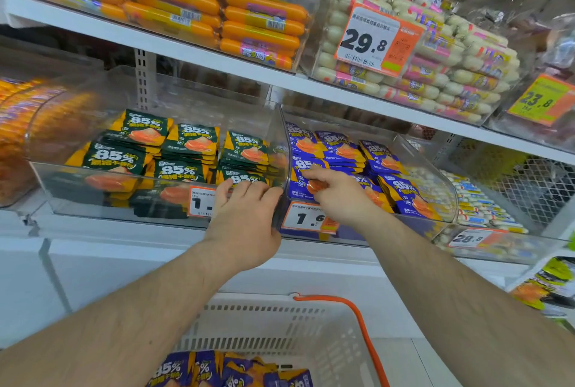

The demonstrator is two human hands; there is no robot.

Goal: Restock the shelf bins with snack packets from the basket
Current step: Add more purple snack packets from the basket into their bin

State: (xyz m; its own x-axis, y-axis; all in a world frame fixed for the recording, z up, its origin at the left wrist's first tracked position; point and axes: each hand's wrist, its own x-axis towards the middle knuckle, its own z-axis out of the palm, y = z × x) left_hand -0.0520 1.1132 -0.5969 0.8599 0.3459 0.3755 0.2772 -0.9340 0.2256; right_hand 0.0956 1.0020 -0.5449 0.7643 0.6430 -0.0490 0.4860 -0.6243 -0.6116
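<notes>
Shelf bin (435,187): right hand (339,197) pinching purple packet (317,185), left hand (245,225) gripping bin edge.

Both arms reach forward — left grip (245,215) curled over an edge, right grip (336,197) pinching.

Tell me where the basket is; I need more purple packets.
In the head view, the basket sits bottom centre, below both forearms and the shelf bins, with purple packets inside.
</notes>
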